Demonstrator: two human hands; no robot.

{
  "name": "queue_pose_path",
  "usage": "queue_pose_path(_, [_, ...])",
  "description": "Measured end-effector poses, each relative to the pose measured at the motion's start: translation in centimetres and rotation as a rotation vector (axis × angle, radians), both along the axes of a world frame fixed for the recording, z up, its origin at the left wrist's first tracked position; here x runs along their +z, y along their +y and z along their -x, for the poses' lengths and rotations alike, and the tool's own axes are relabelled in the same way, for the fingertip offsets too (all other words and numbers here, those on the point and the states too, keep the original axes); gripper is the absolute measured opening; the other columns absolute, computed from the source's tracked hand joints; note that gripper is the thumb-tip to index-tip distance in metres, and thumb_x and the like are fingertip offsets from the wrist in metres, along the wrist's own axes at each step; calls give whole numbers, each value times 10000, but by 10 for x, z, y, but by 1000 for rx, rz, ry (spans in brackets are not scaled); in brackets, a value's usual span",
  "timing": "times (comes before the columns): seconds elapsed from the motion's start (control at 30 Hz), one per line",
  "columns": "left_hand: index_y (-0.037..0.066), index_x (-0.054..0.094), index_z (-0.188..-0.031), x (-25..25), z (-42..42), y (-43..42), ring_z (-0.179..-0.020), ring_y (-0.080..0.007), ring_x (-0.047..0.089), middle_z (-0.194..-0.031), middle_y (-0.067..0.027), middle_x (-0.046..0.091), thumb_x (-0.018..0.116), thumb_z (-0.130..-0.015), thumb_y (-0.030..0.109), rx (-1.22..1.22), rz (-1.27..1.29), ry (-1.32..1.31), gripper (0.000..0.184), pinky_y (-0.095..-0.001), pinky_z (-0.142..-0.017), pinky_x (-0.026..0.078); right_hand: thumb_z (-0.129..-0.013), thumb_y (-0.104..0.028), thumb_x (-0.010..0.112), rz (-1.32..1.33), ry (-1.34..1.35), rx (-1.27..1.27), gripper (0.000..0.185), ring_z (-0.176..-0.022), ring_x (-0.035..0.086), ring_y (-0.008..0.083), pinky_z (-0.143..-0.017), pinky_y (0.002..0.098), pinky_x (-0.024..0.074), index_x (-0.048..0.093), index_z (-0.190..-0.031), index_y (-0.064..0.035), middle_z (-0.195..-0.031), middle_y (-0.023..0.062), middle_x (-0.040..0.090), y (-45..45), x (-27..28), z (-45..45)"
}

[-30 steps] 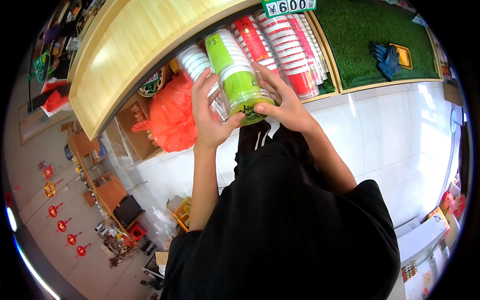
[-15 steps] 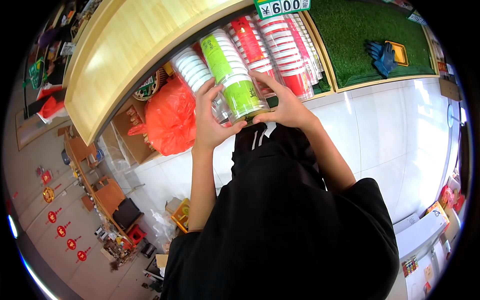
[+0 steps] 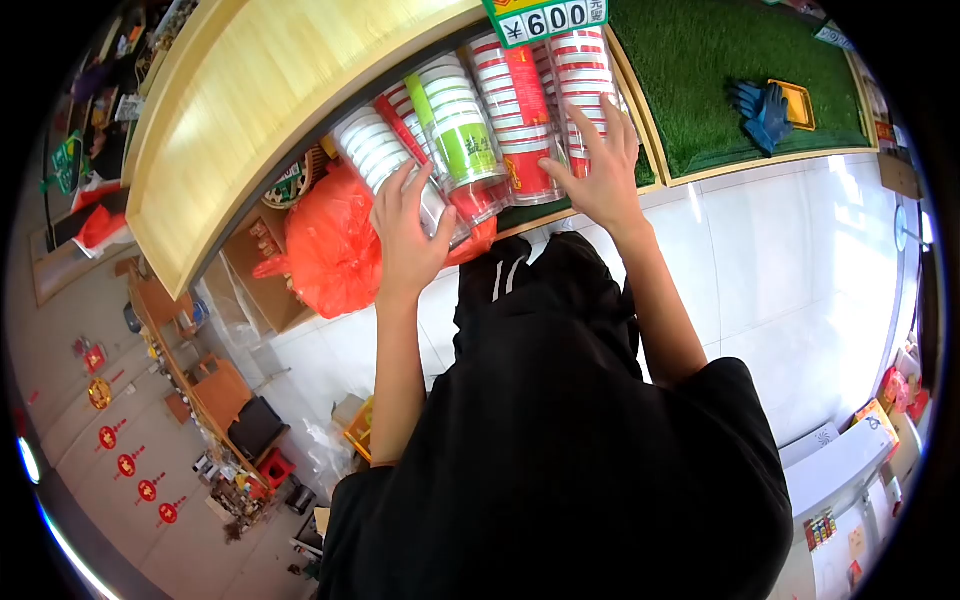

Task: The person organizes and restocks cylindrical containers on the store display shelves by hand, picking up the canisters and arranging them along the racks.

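Note:
My left hand (image 3: 412, 235) rests with its fingers spread on the near end of a clear tube of stacked white-lidded containers (image 3: 375, 150). To the right, my right hand (image 3: 605, 175) is spread over the near end of a tube of red-and-white containers (image 3: 583, 75). Its thumb reaches toward the neighbouring red-labelled tube (image 3: 522, 110). Between my hands lies a clear tube with a green label (image 3: 467, 150), touched by neither. Under its near end, part of a red container (image 3: 477, 202) shows. The tubes lie side by side, slanting, in a wood-edged display bin.
A price sign (image 3: 550, 18) stands above the tubes. At left are a pale wooden ledge (image 3: 270, 90), a red plastic bag (image 3: 335, 245) and a cardboard box (image 3: 245, 265). Green turf (image 3: 690, 70) at right carries blue gloves (image 3: 768, 115) and a yellow tray (image 3: 795, 103).
Both hands have let go of the green-labelled tube, which now lies farther back among the others. My right hand has moved right and my left hand slightly left, onto neighbouring tubes.

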State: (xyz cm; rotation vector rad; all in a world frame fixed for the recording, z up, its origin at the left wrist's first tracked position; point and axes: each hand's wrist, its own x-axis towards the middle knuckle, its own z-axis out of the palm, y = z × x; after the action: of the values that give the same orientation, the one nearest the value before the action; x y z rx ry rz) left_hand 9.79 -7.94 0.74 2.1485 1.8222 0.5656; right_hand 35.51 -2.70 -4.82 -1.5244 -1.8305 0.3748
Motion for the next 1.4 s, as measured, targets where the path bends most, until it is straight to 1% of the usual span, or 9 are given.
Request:
queue_pose_path(0.2, [86,465,-1327,10,-15,4,-1275,-338,357,-1386,-146,405,669,-797,273,-3,96,182,599,-496,-1064,217,-700,-384,771,-23,-27,136,597,-1292,342,392,-1048,511,302,580,-1238,-207,-1384,209,400,13,2,7])
queue_pose_path(0.3, [93,402,-1372,13,-29,8,-1280,-349,355,-1392,-162,397,671,-797,288,38,122,88,664,-522,-1071,198,-720,-294,748,-52,-25,178,537,-1269,386,357,-1041,476,334,586,-1219,-179,-1367,163,433,24,-2,4])
queue_pose_path(0.37, [100,373,-1389,13,-35,9,-1282,-353,356,-1395,-175,391,670,-798,295,53,124,96,689,-537,-1073,187,-742,-214,724,29,232,259,498,-1260,399,349,-1020,443,370,583,-1216,-155,-1351,160,446,31,-1,-3])
queue_pose_path(0.53, [112,332,-1416,12,-45,8,-1291,-355,361,-1408,-226,361,670,-801,314,90,145,200,731,-574,-1074,167,-755,-153,693,-13,207,-19,559,-1190,430,366,-1009,447,374,510,-1281,-110,-1285,188,472,28,-11,-18])
queue_pose_path(0.77, [113,326,-1423,11,-55,29,-1332,-399,323,-1442,-302,275,698,-771,417,162,113,186,811,-608,-1064,170,-763,-205,700,78,317,-28,630,-1182,427,367,-1020,456,335,443,-1311,-34,-1278,193,489,8,-22,-26])
queue_pose_path(0.97, [107,302,-1431,2,-54,48,-1350,-404,302,-1440,-326,258,717,-728,519,168,144,239,914,-617,-1063,157,-760,-116,654,29,401,-83,474,-1115,483,340,-969,410,389,527,-1207,-24,-1165,172,553,-12,-9,-21])
queue_pose_path(1.03, [106,295,-1433,-3,-53,46,-1349,-403,304,-1442,-323,258,722,-718,529,159,161,240,934,-615,-1063,155,-763,-80,631,10,597,-39,391,-1023,542,317,-915,398,430,569,-1144,-21,-1085,162,584,-18,-9,-16])
queue_pose_path(1.2, [103,297,-1431,-7,-51,44,-1352,-391,303,-1437,-302,289,734,-719,502,159,120,196,926,-606,-1066,146,-846,-105,611,337,1042,160,408,-1113,555,224,-956,337,448,525,-1238,-34,-1172,149,571,-29,-4,19])
queue_pose_path(1.4, [89,356,-1404,-2,-51,40,-1355,-366,307,-1446,-275,297,721,-756,422,158,133,118,815,-566,-1081,159,-903,-141,564,570,1129,238,521,-1082,556,221,-945,319,439,388,-1371,6,-1162,177,550,-30,0,70])
